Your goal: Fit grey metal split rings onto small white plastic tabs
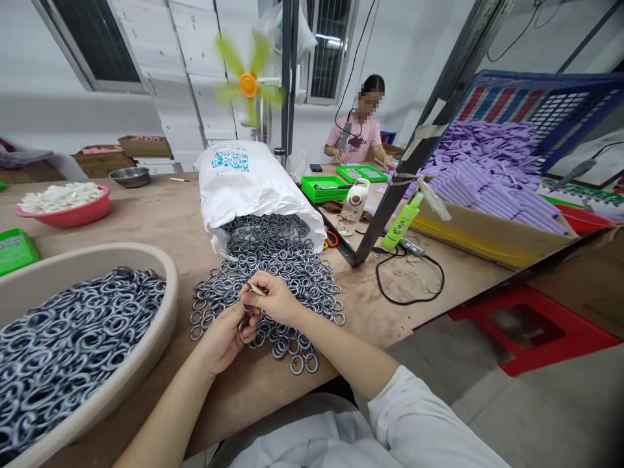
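My left hand (228, 335) is closed around a dark grey ring (244, 323), partly hidden by the fingers. In my right hand (275, 299) is pinched a small flat tan tool (257, 289) with a dark end; its exact kind is unclear. Both hands meet above a heap of grey rings (312, 286) on the table. The heap spills from the mouth of a white sack (244, 185) lying on its side behind my hands. To the left, a large beige basin (170, 286) holds many more such rings.
A dark metal post (390, 188) rises right of the sack, with a green bottle (402, 222) and a looped black cable (442, 279) beside it. Purple pieces (487, 175) fill a carton at right. A co-worker (358, 130) sits across the table. A fan (248, 85) spins behind.
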A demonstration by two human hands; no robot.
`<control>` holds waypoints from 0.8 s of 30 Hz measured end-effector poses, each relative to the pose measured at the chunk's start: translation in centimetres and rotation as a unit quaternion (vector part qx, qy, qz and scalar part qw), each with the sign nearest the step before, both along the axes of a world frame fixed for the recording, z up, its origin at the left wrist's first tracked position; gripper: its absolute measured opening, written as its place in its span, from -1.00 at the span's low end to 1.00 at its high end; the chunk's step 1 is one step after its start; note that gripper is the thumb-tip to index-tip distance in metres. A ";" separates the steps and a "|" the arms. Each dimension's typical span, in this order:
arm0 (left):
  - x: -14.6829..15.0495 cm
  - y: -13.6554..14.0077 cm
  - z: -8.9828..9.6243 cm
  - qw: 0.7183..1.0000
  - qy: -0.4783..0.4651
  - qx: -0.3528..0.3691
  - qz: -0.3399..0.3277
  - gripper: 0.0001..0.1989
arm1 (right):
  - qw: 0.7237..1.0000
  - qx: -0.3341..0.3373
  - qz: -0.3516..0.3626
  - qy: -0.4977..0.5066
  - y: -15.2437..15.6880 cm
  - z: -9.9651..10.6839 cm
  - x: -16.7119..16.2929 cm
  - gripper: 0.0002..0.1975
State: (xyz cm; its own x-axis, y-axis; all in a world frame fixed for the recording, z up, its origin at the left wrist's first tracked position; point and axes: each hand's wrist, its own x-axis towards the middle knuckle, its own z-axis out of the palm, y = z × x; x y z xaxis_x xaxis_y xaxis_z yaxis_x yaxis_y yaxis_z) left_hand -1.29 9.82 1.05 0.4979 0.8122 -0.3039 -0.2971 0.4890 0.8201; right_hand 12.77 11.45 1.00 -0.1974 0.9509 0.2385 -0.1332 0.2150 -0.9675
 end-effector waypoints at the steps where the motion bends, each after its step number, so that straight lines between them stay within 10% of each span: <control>1: 0.0 0.0 0.0 1.000 -0.003 -0.006 0.003 -0.59 | 1.000 0.003 -0.002 0.002 0.0 -0.1 0.1 -0.55; 8: -0.1 0.1 0.2 0.997 0.013 0.002 0.081 -0.53 | 0.976 0.152 -0.089 -0.125 -0.2 -0.3 0.3 -0.67; 24: 0.3 0.1 0.5 0.994 0.060 0.041 0.088 -0.49 | 0.970 0.164 -0.112 -0.143 0.1 -0.7 0.2 -0.56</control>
State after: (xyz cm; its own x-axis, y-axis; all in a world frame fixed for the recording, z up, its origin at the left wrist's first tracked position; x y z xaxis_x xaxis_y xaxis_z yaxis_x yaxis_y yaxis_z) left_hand -0.96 9.89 1.56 0.3109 0.9075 -0.2823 -0.2696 0.3691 0.8894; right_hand 12.98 11.52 0.27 -0.0974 0.8599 0.5010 0.2153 0.5097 -0.8330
